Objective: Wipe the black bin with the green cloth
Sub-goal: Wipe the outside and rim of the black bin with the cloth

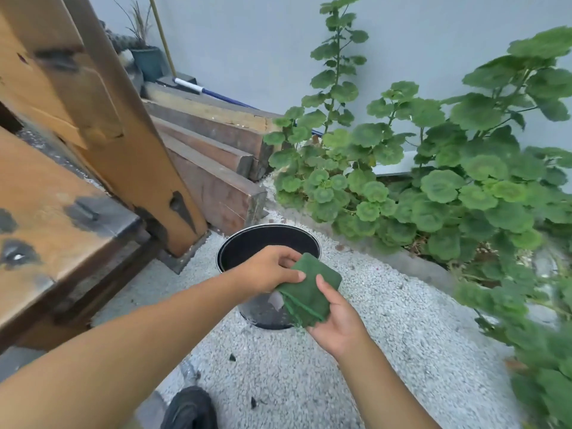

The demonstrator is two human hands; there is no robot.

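**Both hands clamped on the folded cloth, above the bin**

The green cloth (309, 289), folded into a thick pad, is held between both hands over the near side of the black bin (247, 239). The left hand (266, 267) reaches in on an outstretched forearm, its thumb and curled fingers pinching the pad's left edge. The right hand (337, 323) cradles the pad palm up, thumb pressed on top. The two thumbs nearly meet. The bin stands upright on pale gravel (387, 320) beneath the hands, its open mouth just beyond the left knuckles. Worn wooden boards (62, 212) lie left of the left arm, stacked timbers (216, 187) beyond it, and leafy plants (448, 187) right of the right hand.
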